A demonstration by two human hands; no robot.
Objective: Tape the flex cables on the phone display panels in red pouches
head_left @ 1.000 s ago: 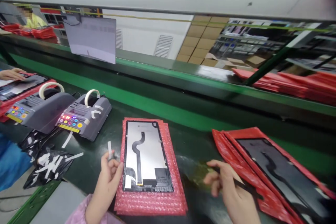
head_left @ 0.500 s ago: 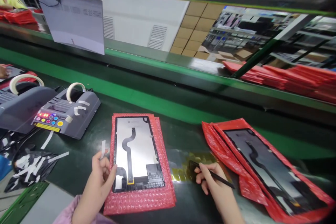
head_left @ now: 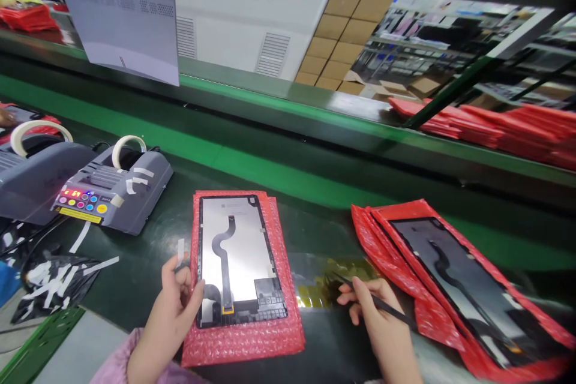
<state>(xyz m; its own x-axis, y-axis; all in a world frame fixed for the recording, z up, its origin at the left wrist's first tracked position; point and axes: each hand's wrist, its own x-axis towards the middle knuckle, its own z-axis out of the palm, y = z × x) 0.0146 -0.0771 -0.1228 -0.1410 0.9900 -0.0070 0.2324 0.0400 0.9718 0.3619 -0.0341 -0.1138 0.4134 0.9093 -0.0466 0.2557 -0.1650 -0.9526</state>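
My left hand (head_left: 173,297) is at the left edge of a tablet screen panel (head_left: 245,252), its thumb on the frame and the other fingers curled. A short strip of white tape (head_left: 181,251) stands up at its index fingertip. The panel lies back up on a red bubble-wrap bag (head_left: 243,345), with a dark, curved ribbon cable (head_left: 226,270) along it. My right hand (head_left: 380,312) grips black tweezers (head_left: 391,310), tips pointing left over amber tape pieces (head_left: 312,296) on the bench. Whether the tips touch the tape I cannot tell.
At right, a second screen panel (head_left: 454,276) lies on red bubble wrap (head_left: 432,312). Two tape dispensers (head_left: 121,198) stand at left, near a black bag (head_left: 58,291) with white tape scraps. Behind are a monitor (head_left: 130,30) and stacked red bags (head_left: 508,129).
The view has shifted slightly. The tweezers have turned a little in my right hand and their tips appear closer together. My left hand keeps its place by the panel.
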